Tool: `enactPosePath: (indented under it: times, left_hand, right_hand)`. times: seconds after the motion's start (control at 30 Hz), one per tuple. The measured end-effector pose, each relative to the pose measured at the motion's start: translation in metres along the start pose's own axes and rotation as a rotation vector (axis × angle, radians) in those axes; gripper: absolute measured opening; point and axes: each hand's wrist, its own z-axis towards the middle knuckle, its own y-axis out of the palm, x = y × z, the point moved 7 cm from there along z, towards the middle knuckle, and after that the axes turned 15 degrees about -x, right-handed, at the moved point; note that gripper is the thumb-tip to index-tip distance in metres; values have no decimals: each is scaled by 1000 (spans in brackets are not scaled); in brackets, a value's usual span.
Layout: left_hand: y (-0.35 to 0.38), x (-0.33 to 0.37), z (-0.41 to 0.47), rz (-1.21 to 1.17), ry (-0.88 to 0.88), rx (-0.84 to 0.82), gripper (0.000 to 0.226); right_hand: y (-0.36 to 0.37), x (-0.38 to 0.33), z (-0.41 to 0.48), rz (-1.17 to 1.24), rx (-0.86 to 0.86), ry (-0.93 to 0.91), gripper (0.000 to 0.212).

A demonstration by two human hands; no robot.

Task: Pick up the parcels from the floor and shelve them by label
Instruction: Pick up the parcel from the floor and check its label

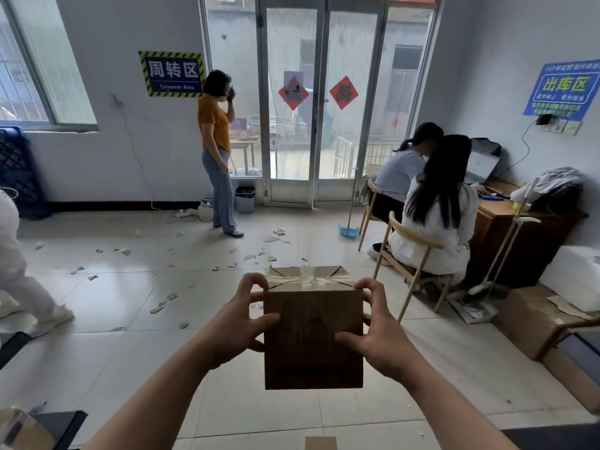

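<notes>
While one parcel [313,339] is held up in mid-air above the floor [130,319], straight ahead of the person, two hands are clamped on it. The left hand [242,323] grips its left edge, thumb on the near face and fingers curled at the top corner. The right hand [378,332] grips the right edge the same way. It is a plain brown cardboard cube, its top flaps sealed by a strip of tape puckered at the middle. The near face carries a faint dark print too blurred to read.

Four other people are in view: one standing [216,141] by the glass door [319,125], two seated [438,216] on two wooden chairs [412,254] at a bench [506,216], and one [13,271] cut off at the left edge. Two red diamonds [343,92] hang on the door, and two blue signs [172,74] on the walls. One bin [245,199] stands beside the door, and many paper scraps [162,303] lie scattered over the tiles
</notes>
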Motion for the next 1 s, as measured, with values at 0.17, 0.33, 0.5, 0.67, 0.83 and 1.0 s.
enactPosePath:
  times: [0.17,0.33,0.5,0.67,0.83,1.0]
  left_hand:
    - [0,2,-3,40,2,2,28]
    - [-5,4,-2,34,-24,78,25]
    - [-7,6,-1,14,-65,169,30]
    - [-28,-1,-6,20,-132,409,30]
    - [-34,-4,-8,0,-179,424,22]
    - [-19,2,-8,-128,-121,288,28]
  right_hand:
    - [3,4,0,-9,18,19,70]
    - [3,0,1,-6,33,27,78]
    - [1,-3,3,63,81,-3,66]
    - [11,-11,3,20,-52,-38,68]
    - [21,-10,6,-82,-254,48,120]
    - [13,-4,9,-73,-202,101,124]
